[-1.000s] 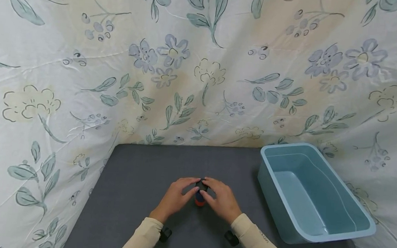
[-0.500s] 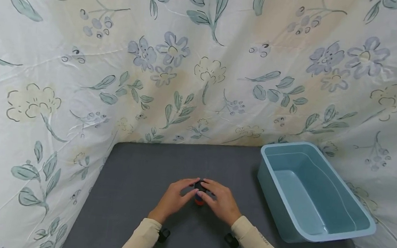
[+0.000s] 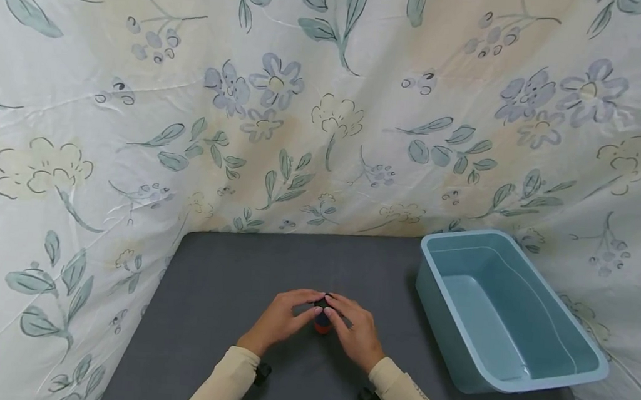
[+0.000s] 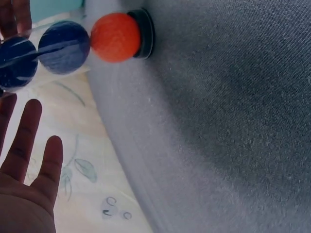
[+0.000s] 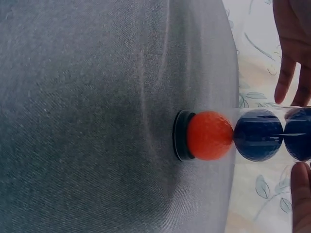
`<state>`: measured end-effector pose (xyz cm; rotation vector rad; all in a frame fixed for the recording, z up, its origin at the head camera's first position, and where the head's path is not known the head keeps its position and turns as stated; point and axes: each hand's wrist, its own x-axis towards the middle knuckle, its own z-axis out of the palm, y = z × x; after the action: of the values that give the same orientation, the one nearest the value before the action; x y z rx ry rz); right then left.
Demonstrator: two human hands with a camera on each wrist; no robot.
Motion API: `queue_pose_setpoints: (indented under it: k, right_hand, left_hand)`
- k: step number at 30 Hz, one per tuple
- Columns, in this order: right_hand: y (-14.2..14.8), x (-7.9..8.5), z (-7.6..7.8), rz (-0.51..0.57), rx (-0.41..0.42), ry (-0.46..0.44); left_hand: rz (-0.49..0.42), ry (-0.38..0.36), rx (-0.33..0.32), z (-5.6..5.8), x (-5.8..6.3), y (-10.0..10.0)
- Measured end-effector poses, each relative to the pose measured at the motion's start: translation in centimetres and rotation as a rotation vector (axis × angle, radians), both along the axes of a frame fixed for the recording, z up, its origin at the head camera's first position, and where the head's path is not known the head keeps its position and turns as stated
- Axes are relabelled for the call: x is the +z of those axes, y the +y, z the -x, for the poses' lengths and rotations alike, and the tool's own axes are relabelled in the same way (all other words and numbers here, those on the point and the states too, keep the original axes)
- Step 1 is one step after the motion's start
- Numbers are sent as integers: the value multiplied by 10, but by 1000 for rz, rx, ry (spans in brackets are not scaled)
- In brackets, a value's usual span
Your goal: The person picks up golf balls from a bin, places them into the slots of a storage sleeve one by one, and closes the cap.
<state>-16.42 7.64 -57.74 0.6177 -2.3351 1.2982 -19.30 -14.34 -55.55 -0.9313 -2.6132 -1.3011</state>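
A clear tube of balls stands upright on the table, with a black lid (image 3: 322, 302) on top and a black base (image 4: 144, 33) below. Inside sit an orange ball (image 5: 210, 135) and two navy balls (image 5: 258, 135) above it. My left hand (image 3: 281, 320) holds the tube's top from the left with fingertips and thumb. From the right, my right hand (image 3: 359, 336) does the same, its fingertips almost meeting the left ones. In the left wrist view, the left hand's other fingers (image 4: 24, 138) stand free of the tube. The hands partly hide the lid.
A light blue plastic bin (image 3: 460, 318) stands at the right of the dark grey table (image 3: 224, 280). Behind and beside the table hangs a floral cloth (image 3: 326, 131).
Both hands remain around the top of the tube, shifting slightly lower and towards me. The right hand's fingertips have drawn nearer the left ones. The bin has stayed in place.
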Motion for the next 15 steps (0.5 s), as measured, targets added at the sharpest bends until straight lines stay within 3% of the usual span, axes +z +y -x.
queue_pose_setpoints:
  k: [3, 10, 15]
  right_hand:
    - [0, -1, 0, 1, -1, 10]
    - [0, -8, -3, -24, 0, 64]
    - [-6, -15, -7, -7, -14, 136]
  left_hand:
    - [18, 13, -7, 1, 0, 1]
    - [53, 191, -12, -1, -9, 3]
    - [65, 211, -23, -5, -10, 2]
